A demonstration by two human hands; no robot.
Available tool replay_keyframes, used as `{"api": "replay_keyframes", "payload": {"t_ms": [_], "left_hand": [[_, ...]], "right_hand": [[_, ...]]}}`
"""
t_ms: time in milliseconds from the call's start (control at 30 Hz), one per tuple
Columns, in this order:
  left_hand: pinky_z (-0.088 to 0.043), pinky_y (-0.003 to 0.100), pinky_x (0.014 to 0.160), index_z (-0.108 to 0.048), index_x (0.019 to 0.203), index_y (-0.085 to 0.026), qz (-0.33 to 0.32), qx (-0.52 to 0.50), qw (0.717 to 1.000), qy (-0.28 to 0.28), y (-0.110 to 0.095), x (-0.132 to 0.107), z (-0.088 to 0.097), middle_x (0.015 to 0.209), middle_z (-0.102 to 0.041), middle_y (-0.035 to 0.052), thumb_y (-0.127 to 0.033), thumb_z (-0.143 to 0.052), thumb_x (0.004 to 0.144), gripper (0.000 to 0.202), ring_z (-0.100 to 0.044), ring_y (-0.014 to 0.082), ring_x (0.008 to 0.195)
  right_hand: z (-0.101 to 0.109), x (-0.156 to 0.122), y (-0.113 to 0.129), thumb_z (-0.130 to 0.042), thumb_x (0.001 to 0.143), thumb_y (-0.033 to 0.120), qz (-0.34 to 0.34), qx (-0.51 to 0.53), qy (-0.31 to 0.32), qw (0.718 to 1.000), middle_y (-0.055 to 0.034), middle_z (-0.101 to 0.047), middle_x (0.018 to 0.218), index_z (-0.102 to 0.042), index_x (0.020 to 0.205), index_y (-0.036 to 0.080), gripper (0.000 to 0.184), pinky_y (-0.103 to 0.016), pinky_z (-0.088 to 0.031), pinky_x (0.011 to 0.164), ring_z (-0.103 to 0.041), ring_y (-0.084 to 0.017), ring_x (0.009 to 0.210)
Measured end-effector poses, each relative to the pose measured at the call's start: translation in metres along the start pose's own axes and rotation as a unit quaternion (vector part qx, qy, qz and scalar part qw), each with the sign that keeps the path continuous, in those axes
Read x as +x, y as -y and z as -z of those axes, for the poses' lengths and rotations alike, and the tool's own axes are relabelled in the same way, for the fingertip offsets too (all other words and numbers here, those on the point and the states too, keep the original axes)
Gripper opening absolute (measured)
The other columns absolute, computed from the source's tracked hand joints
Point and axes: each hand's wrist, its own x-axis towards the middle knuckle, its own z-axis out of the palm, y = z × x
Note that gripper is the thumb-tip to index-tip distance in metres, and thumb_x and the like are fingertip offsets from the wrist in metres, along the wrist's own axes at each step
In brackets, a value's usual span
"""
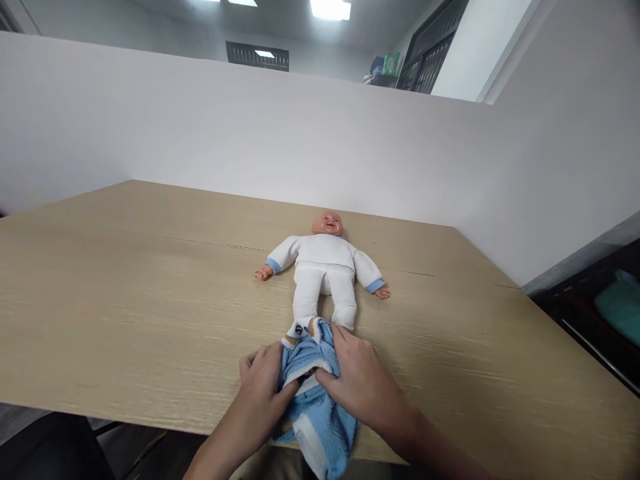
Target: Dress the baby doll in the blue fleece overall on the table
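Note:
A baby doll (327, 250) lies on its back on the wooden table, head away from me and arms spread, in a white top with blue cuffs and white trousers. Over its feet is a blue terry garment (320, 393) with white trim and a small animal-face patch; its lower end hangs past the table's front edge. My left hand (263, 380) grips the garment's left side, thumb at the white-edged opening. On the other side my right hand (357, 373) holds it, thumb also at that opening. The doll's feet are hidden by the cloth and my hands.
The wooden table (150, 300) reaches back to a white partition wall (300, 140). A dark chair part (55, 447) is below the front edge at left. Beyond the right edge stands a black object (595, 307) with something green in it.

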Motion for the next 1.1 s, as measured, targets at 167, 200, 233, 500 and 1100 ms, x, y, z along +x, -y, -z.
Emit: {"api": "replay_keyframes", "payload": {"t_ms": [167, 200, 233, 500, 1100], "left_hand": [[-0.037, 0.051, 0.118, -0.044, 0.143, -0.021, -0.006, -0.15, 0.988, -0.024, -0.003, 0.001, -0.006, 0.142, -0.063, 0.0165, -0.038, -0.06, 0.095, 0.054, -0.053, 0.036, 0.139], [-0.04, 0.048, 0.117, -0.041, 0.145, -0.021, -0.013, -0.191, 0.981, -0.035, -0.004, 0.002, -0.007, 0.142, -0.062, 0.0156, -0.039, -0.06, 0.097, 0.055, -0.054, 0.0337, 0.138], [-0.042, 0.044, 0.116, -0.04, 0.145, -0.02, -0.021, -0.221, 0.974, -0.046, -0.004, 0.004, -0.008, 0.143, -0.062, 0.0151, -0.039, -0.06, 0.099, 0.054, -0.056, 0.0316, 0.137], [-0.036, 0.044, 0.125, -0.059, 0.139, -0.015, -0.096, -0.229, 0.963, -0.102, 0.007, 0.044, 0.003, 0.152, -0.06, 0.0157, -0.044, -0.056, 0.105, 0.044, -0.054, 0.0309, 0.142], [-0.045, 0.049, 0.119, -0.045, 0.151, -0.026, -0.081, -0.194, 0.965, 0.158, 0.0, 0.06, 0.073, 0.154, -0.054, 0.0137, -0.051, -0.07, 0.1, 0.062, -0.056, 0.0315, 0.137]], "right_hand": [[0.003, 0.002, -0.008, -0.071, 0.083, 0.023, 0.044, 0.111, -0.011, 0.993, -0.0113, -0.074, 0.127, -0.064, 0.13, 0.02, 0.047, -0.04, -0.051, 0.101, -0.069, -0.032, 0.118], [0.003, 0.003, -0.011, -0.071, 0.082, 0.021, 0.051, 0.137, -0.016, 0.989, -0.0096, -0.076, 0.123, -0.065, 0.126, 0.02, 0.045, -0.038, -0.052, 0.098, -0.07, -0.03, 0.114], [0.004, 0.004, -0.014, -0.071, 0.08, 0.019, 0.054, 0.159, -0.021, 0.986, -0.008, -0.077, 0.117, -0.067, 0.121, 0.02, 0.041, -0.036, -0.052, 0.093, -0.071, -0.028, 0.107], [0.008, 0.036, -0.029, -0.073, 0.076, 0.014, 0.124, 0.206, -0.085, 0.967, -0.0045, -0.077, 0.105, -0.071, 0.104, 0.019, 0.028, -0.033, -0.052, 0.089, -0.069, -0.023, 0.095], [0.001, 0.052, -0.107, -0.086, 0.085, 0.05, 0.048, 0.539, 0.105, 0.834, -0.0074, -0.07, 0.134, -0.064, 0.139, 0.024, 0.064, -0.039, -0.048, 0.114, -0.064, -0.025, 0.125]]}}
